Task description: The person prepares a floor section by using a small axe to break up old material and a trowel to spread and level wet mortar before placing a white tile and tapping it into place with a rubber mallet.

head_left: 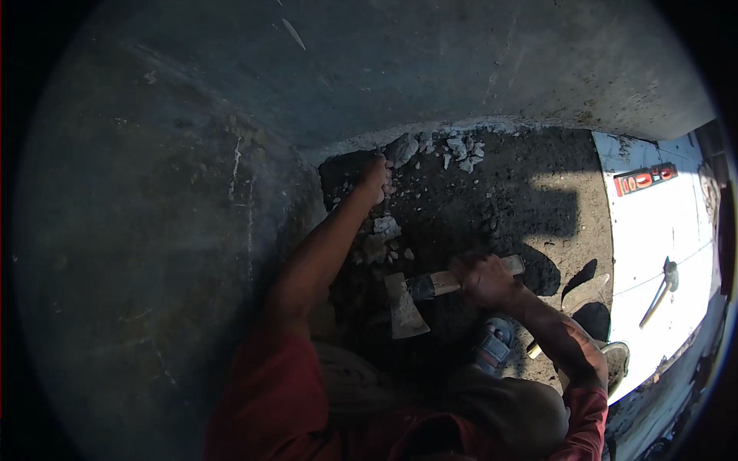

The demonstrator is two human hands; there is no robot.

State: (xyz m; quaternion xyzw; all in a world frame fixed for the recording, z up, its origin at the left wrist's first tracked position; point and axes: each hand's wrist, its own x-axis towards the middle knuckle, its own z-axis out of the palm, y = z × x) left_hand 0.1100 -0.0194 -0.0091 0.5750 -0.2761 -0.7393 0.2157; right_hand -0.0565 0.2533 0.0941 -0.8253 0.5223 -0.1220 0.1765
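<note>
At four o'clock, a bucket-like container [627, 361], contents unclear. Farther in, the right hand [488, 280] grips the hatchet [440, 284], its head at five. At twelve, the left hand [377, 180] is curled, whether around something I cannot tell; pale rubble [403, 150] just beyond.

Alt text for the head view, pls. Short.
A person's right grip holds an axe over dark, shaded ground; the left grip is curled near pale rubble by a grey wall, anything inside it unclear. At right, a hammer lies on a sunlit white surface.
</note>
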